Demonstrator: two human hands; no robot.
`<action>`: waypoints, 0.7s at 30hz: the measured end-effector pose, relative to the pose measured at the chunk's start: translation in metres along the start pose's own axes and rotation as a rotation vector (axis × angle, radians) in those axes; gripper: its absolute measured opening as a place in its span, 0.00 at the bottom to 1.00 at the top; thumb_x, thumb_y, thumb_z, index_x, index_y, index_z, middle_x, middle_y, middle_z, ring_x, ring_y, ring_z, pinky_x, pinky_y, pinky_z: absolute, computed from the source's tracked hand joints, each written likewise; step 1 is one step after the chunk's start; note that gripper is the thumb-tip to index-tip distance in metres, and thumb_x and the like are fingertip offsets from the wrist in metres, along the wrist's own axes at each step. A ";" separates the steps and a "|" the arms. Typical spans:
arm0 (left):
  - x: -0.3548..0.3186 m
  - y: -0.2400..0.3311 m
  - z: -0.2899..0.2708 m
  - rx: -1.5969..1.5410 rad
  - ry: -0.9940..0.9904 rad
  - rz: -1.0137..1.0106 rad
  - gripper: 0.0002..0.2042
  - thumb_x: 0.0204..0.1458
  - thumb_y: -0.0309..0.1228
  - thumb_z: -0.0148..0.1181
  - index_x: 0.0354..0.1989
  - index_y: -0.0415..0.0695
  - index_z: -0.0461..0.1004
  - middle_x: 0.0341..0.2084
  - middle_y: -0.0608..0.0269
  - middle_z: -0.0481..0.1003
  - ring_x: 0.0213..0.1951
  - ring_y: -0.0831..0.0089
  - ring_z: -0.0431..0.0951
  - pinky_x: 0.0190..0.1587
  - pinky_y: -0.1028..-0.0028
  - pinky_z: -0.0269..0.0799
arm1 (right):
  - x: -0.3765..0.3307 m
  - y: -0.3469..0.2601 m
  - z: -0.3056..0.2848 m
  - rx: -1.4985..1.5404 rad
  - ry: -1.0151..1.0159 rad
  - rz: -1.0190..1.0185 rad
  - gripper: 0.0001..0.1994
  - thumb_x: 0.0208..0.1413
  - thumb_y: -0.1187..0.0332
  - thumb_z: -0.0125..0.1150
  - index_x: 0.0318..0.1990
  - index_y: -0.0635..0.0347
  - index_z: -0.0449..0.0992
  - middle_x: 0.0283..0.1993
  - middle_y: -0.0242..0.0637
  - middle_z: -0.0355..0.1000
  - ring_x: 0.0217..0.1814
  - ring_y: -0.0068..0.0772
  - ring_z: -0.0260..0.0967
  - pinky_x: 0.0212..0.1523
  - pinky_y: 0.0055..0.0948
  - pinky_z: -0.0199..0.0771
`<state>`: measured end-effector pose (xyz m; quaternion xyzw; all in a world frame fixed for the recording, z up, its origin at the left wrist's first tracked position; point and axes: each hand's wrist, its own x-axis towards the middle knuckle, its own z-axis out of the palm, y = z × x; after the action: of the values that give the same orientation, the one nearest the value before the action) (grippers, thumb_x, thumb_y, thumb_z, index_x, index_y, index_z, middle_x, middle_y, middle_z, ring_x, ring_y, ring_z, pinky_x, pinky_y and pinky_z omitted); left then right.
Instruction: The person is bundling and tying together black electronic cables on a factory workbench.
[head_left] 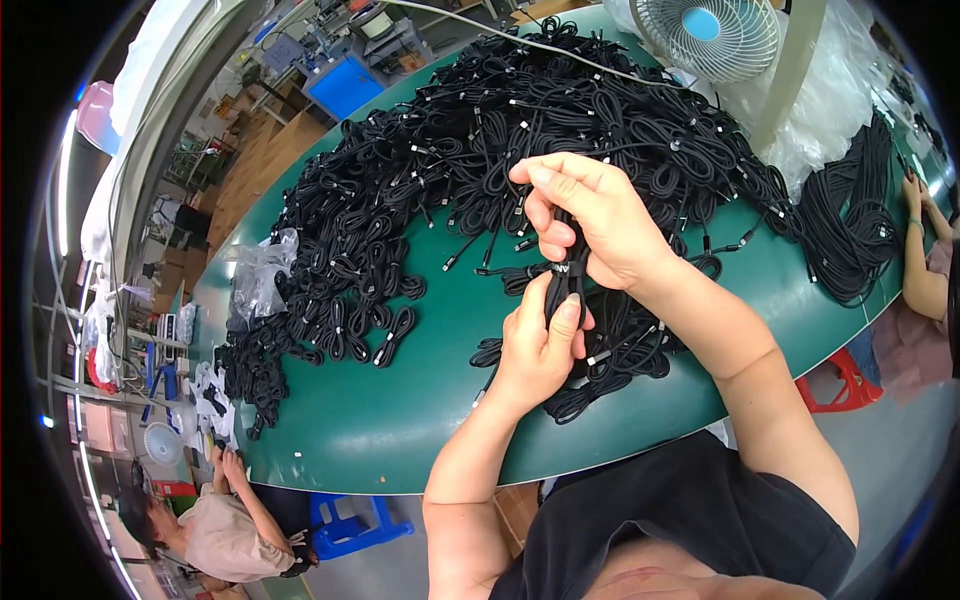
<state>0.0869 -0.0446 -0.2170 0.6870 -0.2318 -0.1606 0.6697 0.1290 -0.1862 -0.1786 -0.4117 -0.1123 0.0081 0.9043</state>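
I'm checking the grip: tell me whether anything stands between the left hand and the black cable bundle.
Nothing visible does: the left hand wraps directly around the black cable bundle. Other black cables lie on the green table.

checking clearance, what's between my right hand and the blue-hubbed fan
Mostly the heap of coiled black cables between your right hand and the blue-hubbed fan, in the head view.

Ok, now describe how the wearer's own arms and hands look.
The bare left hand and bare right hand wear no gloves; no rings, watch or bracelet show. Both forearms are uncovered past the elbows, below a black fabric top.
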 end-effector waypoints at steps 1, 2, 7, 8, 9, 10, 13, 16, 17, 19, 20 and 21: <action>-0.001 -0.002 0.001 0.159 0.040 0.086 0.12 0.59 0.34 0.43 0.39 0.34 0.62 0.23 0.61 0.71 0.17 0.82 0.68 0.17 0.83 0.63 | -0.001 -0.002 0.004 0.046 0.028 0.046 0.14 0.58 0.62 0.50 0.38 0.68 0.69 0.21 0.33 0.64 0.16 0.15 0.54 0.16 0.17 0.60; -0.001 -0.003 0.001 0.318 0.079 0.172 0.12 0.59 0.33 0.42 0.38 0.34 0.63 0.21 0.63 0.70 0.16 0.83 0.67 0.16 0.83 0.61 | 0.000 -0.001 0.003 0.048 0.029 0.046 0.14 0.58 0.62 0.50 0.38 0.68 0.69 0.21 0.33 0.64 0.16 0.15 0.54 0.16 0.17 0.60; 0.001 -0.008 -0.002 0.224 0.027 0.067 0.12 0.59 0.33 0.42 0.39 0.34 0.63 0.24 0.60 0.71 0.19 0.80 0.69 0.19 0.82 0.64 | 0.001 -0.001 0.001 0.157 0.069 0.095 0.21 0.59 0.53 0.45 0.32 0.66 0.68 0.14 0.32 0.59 0.10 0.15 0.47 0.09 0.16 0.51; 0.002 -0.011 0.000 -0.071 -0.051 0.031 0.13 0.59 0.34 0.42 0.41 0.34 0.63 0.29 0.56 0.71 0.23 0.76 0.71 0.20 0.81 0.66 | 0.002 0.000 0.000 0.189 0.038 0.086 0.22 0.60 0.52 0.41 0.30 0.64 0.68 0.11 0.30 0.57 0.07 0.15 0.44 0.07 0.16 0.48; 0.004 -0.009 0.002 -0.368 -0.129 -0.006 0.14 0.59 0.36 0.42 0.42 0.35 0.63 0.34 0.52 0.70 0.27 0.73 0.72 0.22 0.79 0.68 | 0.002 -0.002 -0.001 0.193 0.012 0.040 0.24 0.61 0.50 0.37 0.30 0.63 0.69 0.10 0.30 0.55 0.06 0.15 0.42 0.05 0.17 0.46; 0.005 -0.006 0.002 -0.370 -0.128 -0.007 0.14 0.59 0.36 0.42 0.42 0.35 0.63 0.34 0.52 0.70 0.27 0.73 0.72 0.22 0.79 0.68 | 0.000 -0.005 -0.003 0.192 -0.030 -0.006 0.24 0.62 0.51 0.35 0.30 0.63 0.68 0.10 0.31 0.56 0.06 0.15 0.42 0.05 0.16 0.46; 0.006 0.005 0.002 -0.829 -0.105 -0.179 0.22 0.59 0.44 0.41 0.49 0.35 0.60 0.36 0.54 0.69 0.26 0.73 0.70 0.23 0.79 0.68 | -0.004 -0.003 -0.004 0.245 -0.134 -0.086 0.24 0.62 0.51 0.34 0.30 0.63 0.68 0.10 0.32 0.56 0.06 0.15 0.42 0.06 0.17 0.46; 0.006 -0.007 -0.005 -0.979 -0.062 -0.187 0.19 0.59 0.42 0.40 0.47 0.36 0.62 0.33 0.55 0.70 0.23 0.77 0.66 0.17 0.83 0.61 | -0.004 0.006 -0.004 0.207 -0.229 -0.193 0.21 0.61 0.57 0.43 0.27 0.67 0.70 0.15 0.39 0.64 0.08 0.18 0.50 0.10 0.18 0.55; 0.004 -0.007 -0.004 -0.860 0.034 -0.176 0.18 0.60 0.41 0.39 0.45 0.36 0.63 0.28 0.57 0.69 0.19 0.80 0.62 0.13 0.85 0.53 | -0.003 0.008 -0.003 0.119 -0.191 -0.216 0.19 0.61 0.58 0.44 0.28 0.66 0.71 0.16 0.38 0.65 0.10 0.19 0.53 0.12 0.18 0.57; 0.004 0.000 -0.001 -0.650 0.203 -0.156 0.18 0.61 0.42 0.37 0.42 0.36 0.63 0.23 0.61 0.67 0.15 0.82 0.59 0.13 0.85 0.51 | -0.002 0.009 -0.001 0.000 -0.135 -0.206 0.17 0.60 0.60 0.46 0.29 0.66 0.71 0.19 0.35 0.67 0.16 0.21 0.61 0.19 0.18 0.63; 0.004 -0.001 0.000 -0.578 0.274 -0.129 0.18 0.61 0.42 0.37 0.40 0.37 0.64 0.21 0.62 0.67 0.13 0.82 0.58 0.12 0.85 0.50 | -0.003 0.010 0.001 0.002 -0.137 -0.205 0.17 0.60 0.60 0.46 0.29 0.66 0.71 0.19 0.35 0.67 0.16 0.21 0.61 0.19 0.18 0.63; 0.006 0.000 0.000 -0.526 0.366 -0.126 0.20 0.60 0.45 0.35 0.34 0.38 0.65 0.19 0.63 0.66 0.11 0.83 0.56 0.11 0.84 0.49 | -0.004 0.013 0.005 -0.046 -0.127 -0.213 0.17 0.60 0.60 0.46 0.29 0.66 0.71 0.20 0.35 0.68 0.17 0.20 0.62 0.20 0.17 0.64</action>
<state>0.0915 -0.0479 -0.2170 0.5211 -0.0154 -0.1299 0.8434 0.1249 -0.1742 -0.1860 -0.4168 -0.2128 -0.0647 0.8814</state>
